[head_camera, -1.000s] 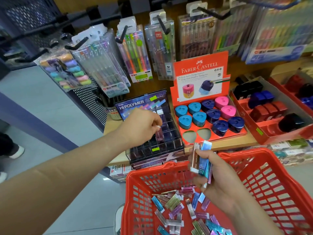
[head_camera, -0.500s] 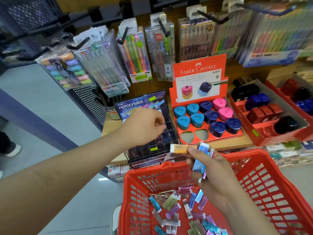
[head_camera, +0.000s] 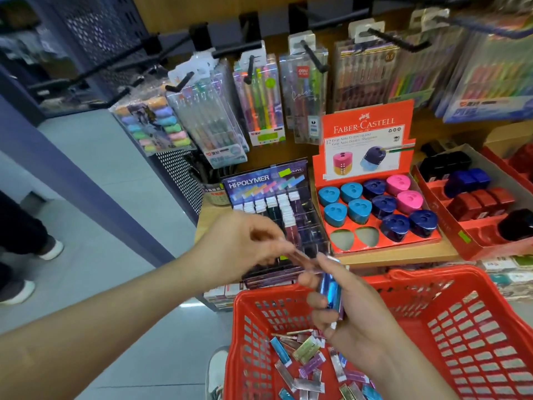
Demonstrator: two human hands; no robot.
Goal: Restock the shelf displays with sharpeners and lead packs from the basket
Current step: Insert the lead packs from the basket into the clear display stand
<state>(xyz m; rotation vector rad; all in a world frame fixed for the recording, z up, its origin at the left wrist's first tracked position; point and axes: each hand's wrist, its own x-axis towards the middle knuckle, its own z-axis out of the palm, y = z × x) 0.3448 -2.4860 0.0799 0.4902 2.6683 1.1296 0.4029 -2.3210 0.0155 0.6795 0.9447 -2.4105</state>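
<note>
Left hand (head_camera: 245,249) pinches one pink lead pack (head_camera: 305,260) by its end, over the far-left corner of the basket (head_camera: 427,274). Right hand (head_camera: 357,324) is curled round a stack (head_camera: 331,290) of packs, also above the basket. Loose packs (head_camera: 305,350) lie inside it. Judgement: light, stiff, glossy, likely slippery. Pinch the flat faces near one end, leaving the other free for the display (head_camera: 277,180) beyond the basket.

1 head camera (wide-angle) looks forward-down, close above basket (head_camera: 450,274).
</note>
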